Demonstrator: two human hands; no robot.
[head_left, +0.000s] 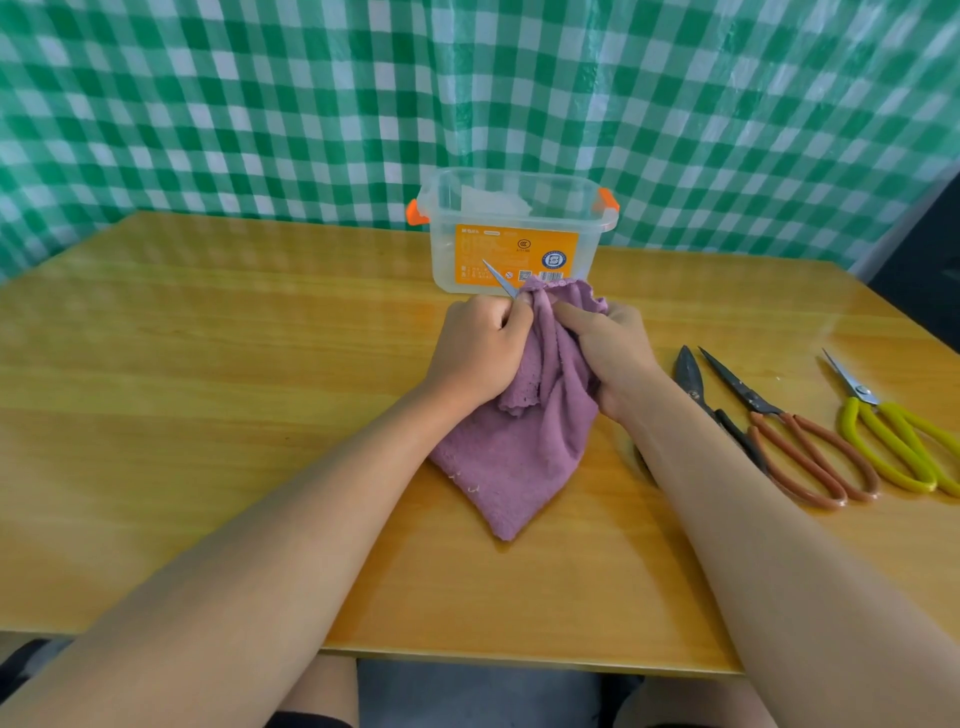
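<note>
So the person is sitting at the counter (208, 364), bunching up a purple cloth (519, 457) in the middle of it, with the lower corner trailing on the wood. The left hand (478, 348) is curling tight round the top of the cloth, and a thin metal blade (498, 278) is poking out past the knuckles. The right hand (615, 353) is gripping the cloth's other side, fingers wrapped in. A clear plastic box (514, 254) is sitting just behind. Off to the right, black scissors (688, 376), red-handled scissors (753, 400) and yellow-handled scissors (860, 392) are lying side by side.
</note>
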